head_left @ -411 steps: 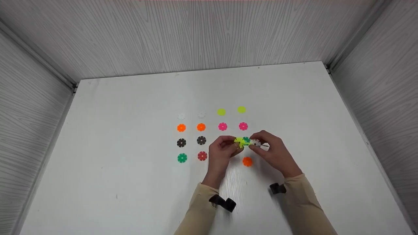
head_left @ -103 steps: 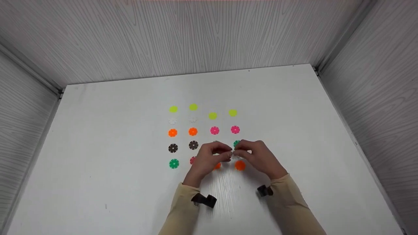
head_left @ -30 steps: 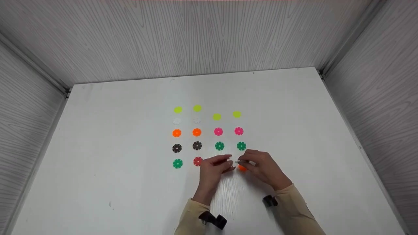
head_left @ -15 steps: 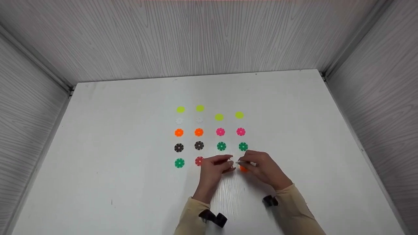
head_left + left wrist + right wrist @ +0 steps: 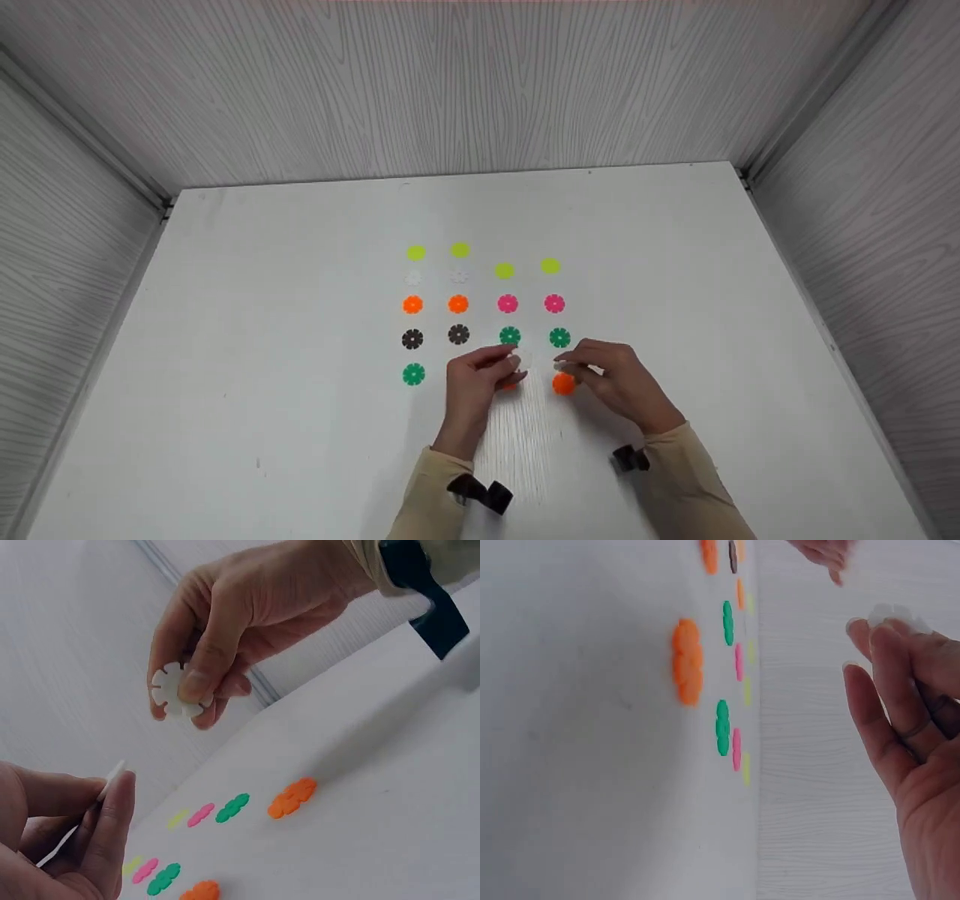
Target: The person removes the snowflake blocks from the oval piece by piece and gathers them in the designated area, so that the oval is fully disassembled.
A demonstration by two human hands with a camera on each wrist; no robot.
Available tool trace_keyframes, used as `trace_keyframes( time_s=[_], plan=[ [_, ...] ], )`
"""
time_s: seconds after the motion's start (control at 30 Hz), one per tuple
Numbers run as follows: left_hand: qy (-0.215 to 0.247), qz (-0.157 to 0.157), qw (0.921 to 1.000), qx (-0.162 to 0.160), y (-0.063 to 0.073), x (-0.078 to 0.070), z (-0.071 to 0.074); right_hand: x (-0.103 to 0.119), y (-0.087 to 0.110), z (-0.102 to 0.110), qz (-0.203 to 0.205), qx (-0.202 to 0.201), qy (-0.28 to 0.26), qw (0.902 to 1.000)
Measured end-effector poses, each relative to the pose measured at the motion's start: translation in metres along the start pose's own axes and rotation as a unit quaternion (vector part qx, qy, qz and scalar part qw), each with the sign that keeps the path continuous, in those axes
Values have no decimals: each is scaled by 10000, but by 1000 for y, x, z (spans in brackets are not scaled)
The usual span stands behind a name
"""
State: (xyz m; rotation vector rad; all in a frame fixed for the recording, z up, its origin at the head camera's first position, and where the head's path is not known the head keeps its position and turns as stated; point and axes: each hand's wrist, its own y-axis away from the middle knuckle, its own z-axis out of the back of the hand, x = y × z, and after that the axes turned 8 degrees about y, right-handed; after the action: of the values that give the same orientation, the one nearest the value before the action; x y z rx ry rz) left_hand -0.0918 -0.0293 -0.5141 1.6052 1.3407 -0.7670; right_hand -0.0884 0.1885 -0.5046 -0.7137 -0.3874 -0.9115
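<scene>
My left hand point(image 5: 476, 379) pinches a white notched disc point(image 5: 523, 360) between thumb and fingers, slightly above the table. Apart from it on the right, my right hand point(image 5: 619, 382) pinches another white notched disc point(image 5: 171, 690), which faces the left wrist camera. The left hand's disc point(image 5: 112, 776) appears edge-on there. Below the right hand lies an orange disc point(image 5: 563, 384). A second orange disc point(image 5: 510, 386) is mostly covered by the left hand, and the red disc seen earlier is hidden. Green discs point(image 5: 559, 337) lie just beyond the hands.
Flat notched discs form rows on the white table point(image 5: 262, 337): yellow-green point(image 5: 505, 271), white point(image 5: 459, 277), orange point(image 5: 458, 304), pink point(image 5: 508, 304), dark brown point(image 5: 412, 339) and green point(image 5: 413, 374). Grey wood-grain panels point(image 5: 450, 90) enclose the back and sides.
Two yellow-green discs now lie at the far left of the rows; earlier my hands held a yellow one and a white one. Over the last half second, the hands have drawn apart, each keeping a white disc.
</scene>
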Motion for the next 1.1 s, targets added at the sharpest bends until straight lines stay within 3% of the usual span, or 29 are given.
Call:
trace_keyframes(
  time_s=[0.33,0.53,0.67,0.93,1.1],
  plan=[
    [-520,-178,9980,320,-6,-9,-2,-10,-6,-2,-437,-259,91,9987],
    [-1020,-342,9926,561,-22,-23,-1,-7,-11,5,-1087,-344,-157,9934],
    [-1610,-233,9850,583,-34,-37,-6,-5,-17,9,-1688,-529,-438,9833],
    [-2431,-269,9690,344,-68,-61,-17,-18,-43,19,-2007,-1152,-780,9697],
    [-2592,-333,9652,87,-94,-71,-27,-29,-61,27,-2725,-1216,-1436,9436]
  ],
)
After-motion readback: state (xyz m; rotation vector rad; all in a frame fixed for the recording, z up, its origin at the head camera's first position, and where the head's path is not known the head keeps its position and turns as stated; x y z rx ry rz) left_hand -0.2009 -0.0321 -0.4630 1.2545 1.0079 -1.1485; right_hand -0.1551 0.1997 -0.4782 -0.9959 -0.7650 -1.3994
